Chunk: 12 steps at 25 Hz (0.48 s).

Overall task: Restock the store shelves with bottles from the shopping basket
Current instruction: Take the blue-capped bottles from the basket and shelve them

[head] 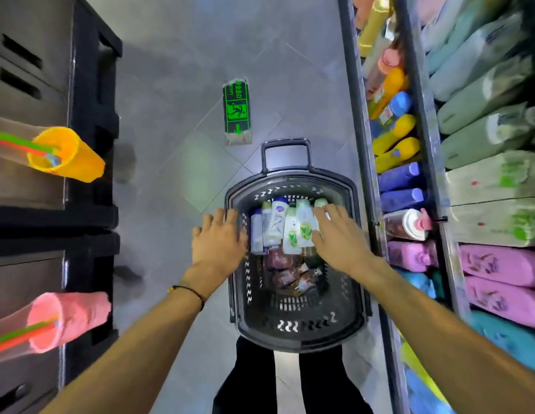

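Observation:
A dark grey shopping basket point(296, 333) stands on the floor in front of my legs. Several white bottles point(276, 225) lie side by side at its far end, two with green leaf labels point(299, 231). Dark reddish packets point(285, 273) fill the middle. My left hand point(218, 239) reaches over the basket's left rim with its fingers spread and holds nothing. My right hand point(338, 234) lies on the right-hand bottles, fingers stretched out over them. The store shelves point(421, 121) on the right hold rows of coloured bottles.
Dark lockers and a black frame point(90, 162) line the left side, with an orange tube point(66, 155) and a pink tube point(69, 318) sticking out. A green exit sticker point(236, 110) is on the grey tiled floor beyond the basket's handle point(285, 150).

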Each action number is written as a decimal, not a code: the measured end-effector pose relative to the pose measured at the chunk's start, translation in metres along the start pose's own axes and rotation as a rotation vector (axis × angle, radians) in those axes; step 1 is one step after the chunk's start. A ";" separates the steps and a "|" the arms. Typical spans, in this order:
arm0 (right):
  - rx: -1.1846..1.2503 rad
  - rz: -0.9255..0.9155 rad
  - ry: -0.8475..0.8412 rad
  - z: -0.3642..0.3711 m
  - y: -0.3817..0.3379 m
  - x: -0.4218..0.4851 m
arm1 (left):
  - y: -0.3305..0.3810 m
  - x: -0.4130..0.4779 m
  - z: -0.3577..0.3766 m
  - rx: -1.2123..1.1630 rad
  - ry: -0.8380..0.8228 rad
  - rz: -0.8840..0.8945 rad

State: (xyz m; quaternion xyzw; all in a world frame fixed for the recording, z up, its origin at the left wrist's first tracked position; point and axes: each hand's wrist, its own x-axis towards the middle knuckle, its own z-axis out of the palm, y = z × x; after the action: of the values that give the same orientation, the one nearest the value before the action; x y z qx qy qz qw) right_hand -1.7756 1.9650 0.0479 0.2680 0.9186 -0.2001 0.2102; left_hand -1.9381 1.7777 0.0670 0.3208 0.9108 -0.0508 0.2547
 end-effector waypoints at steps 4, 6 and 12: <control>0.011 0.046 -0.083 0.088 -0.002 0.052 | -0.025 0.051 0.095 -0.012 -0.020 -0.009; 0.014 0.078 -0.097 0.128 -0.010 0.075 | -0.036 0.065 0.144 -0.028 0.008 -0.006; 0.172 0.203 -0.022 0.215 -0.036 0.141 | -0.051 0.082 0.220 -0.153 0.119 0.065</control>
State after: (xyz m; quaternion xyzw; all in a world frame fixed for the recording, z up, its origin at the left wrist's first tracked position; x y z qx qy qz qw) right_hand -1.8450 1.8914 -0.1914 0.3743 0.8639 -0.2589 0.2156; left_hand -1.9287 1.7271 -0.1681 0.3321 0.9148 0.0460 0.2254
